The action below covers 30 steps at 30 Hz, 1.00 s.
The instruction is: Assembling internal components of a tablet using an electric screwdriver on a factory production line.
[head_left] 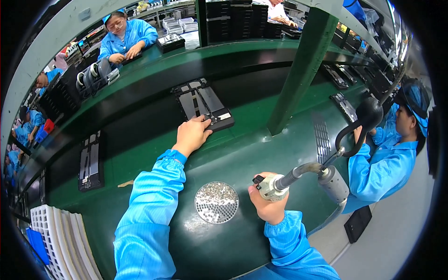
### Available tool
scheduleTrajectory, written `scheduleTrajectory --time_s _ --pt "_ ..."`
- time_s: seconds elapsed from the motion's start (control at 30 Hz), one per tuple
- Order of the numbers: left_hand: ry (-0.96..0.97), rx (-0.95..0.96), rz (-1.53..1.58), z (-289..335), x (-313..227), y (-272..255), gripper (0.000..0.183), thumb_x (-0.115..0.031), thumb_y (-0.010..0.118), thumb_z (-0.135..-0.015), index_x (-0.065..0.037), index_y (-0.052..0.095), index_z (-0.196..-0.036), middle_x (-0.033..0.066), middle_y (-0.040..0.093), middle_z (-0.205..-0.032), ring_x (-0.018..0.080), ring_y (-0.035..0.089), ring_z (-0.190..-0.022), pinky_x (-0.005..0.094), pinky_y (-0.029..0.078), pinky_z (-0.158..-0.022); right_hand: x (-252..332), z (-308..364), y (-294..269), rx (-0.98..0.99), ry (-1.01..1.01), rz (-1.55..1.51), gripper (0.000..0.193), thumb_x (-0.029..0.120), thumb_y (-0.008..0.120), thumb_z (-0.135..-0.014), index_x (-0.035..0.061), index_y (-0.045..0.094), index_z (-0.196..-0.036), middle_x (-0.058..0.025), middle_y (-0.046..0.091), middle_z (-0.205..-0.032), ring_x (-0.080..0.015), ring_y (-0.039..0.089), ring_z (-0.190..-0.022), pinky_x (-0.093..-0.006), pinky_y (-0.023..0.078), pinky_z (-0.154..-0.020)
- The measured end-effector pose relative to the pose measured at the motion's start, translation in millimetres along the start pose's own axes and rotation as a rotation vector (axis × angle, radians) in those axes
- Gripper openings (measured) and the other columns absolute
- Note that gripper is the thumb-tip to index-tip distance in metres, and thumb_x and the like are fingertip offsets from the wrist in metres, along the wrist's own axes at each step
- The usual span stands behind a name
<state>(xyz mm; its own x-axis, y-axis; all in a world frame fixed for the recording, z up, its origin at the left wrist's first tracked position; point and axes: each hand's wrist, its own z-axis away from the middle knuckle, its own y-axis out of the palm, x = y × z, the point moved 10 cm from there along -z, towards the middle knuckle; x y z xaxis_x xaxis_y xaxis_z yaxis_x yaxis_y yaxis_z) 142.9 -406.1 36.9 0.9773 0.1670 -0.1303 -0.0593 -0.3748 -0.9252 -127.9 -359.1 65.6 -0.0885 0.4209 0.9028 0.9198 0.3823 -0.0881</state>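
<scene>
The black case lies beyond both hands, ahead and a little left of centre on the green table, its long axis running away from the person and slanting left at the far end. The left hand is nearer, its arm stretched forward and its fingers touching the case's near end (whether they pinch it or merely rest there, one cannot tell). The right hand, lower and to the right, wraps around a powered hand tool, with a round dish of small parts between the arms.
</scene>
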Motion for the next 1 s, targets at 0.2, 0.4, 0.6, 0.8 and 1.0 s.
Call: scheduleTrajectory --time_s 0.2,0.4,0.6,0.8,1.0 --pt "-0.037 -0.026 0.07 16 9 -6 0.035 -0.019 0.071 -0.076 -0.015 0.068 -0.111 0.0082 0.063 -0.12 0.0298 0.066 -0.092 0.0393 0.055 -0.078 0 -3 -1 0.017 0.011 -0.025 0.035 -0.004 0.072 -0.073 0.002 0.056 -0.103 -0.0049 0.06 -0.089 -0.011 0.057 -0.077 -0.0262 0.048 -0.069" --pt "-0.014 -0.01 0.116 21 22 -8 0.043 -0.013 0.074 -0.07 -0.014 0.064 -0.112 0.0072 0.058 -0.127 0.0313 0.065 -0.098 0.0422 0.054 -0.081 4 -5 -2 -0.03 0.03 -0.034 0.031 -0.002 0.073 -0.071 0.0006 0.058 -0.098 -0.0038 0.061 -0.082 -0.0101 0.057 -0.072 -0.026 0.048 -0.066" --pt "0.053 0.216 0.227 -2 35 0 0.054 -0.013 0.079 -0.063 -0.006 0.062 -0.114 0.0144 0.058 -0.123 0.0339 0.058 -0.109 0.0393 0.049 -0.093 3 -4 -3 -0.065 0.024 -0.067 0.028 0.0 0.073 -0.069 -0.0014 0.061 -0.095 -0.0037 0.063 -0.076 -0.0093 0.058 -0.068 -0.0258 0.048 -0.064" --pt "0.146 0.27 0.22 -4 17 12 0.071 -0.008 0.074 -0.062 -0.004 0.049 -0.129 0.0208 0.056 -0.119 0.0377 0.057 -0.11 0.0402 0.049 -0.093 -1 -5 -9 -0.091 0.05 -0.067 0.029 0.002 0.074 -0.07 -0.0012 0.061 -0.096 -0.0038 0.063 -0.076 -0.0096 0.058 -0.068 -0.0265 0.048 -0.064" --pt "-0.045 -0.124 -0.161 3 24 -26 0.056 -0.005 0.064 -0.069 -0.01 0.049 -0.124 0.014 0.06 -0.108 0.0323 0.06 -0.104 0.0472 0.053 -0.07 3 -6 -6 -0.064 0.044 -0.058 0.028 0.003 0.074 -0.072 -0.0011 0.061 -0.096 -0.0032 0.063 -0.079 -0.0096 0.059 -0.071 -0.0263 0.048 -0.066"
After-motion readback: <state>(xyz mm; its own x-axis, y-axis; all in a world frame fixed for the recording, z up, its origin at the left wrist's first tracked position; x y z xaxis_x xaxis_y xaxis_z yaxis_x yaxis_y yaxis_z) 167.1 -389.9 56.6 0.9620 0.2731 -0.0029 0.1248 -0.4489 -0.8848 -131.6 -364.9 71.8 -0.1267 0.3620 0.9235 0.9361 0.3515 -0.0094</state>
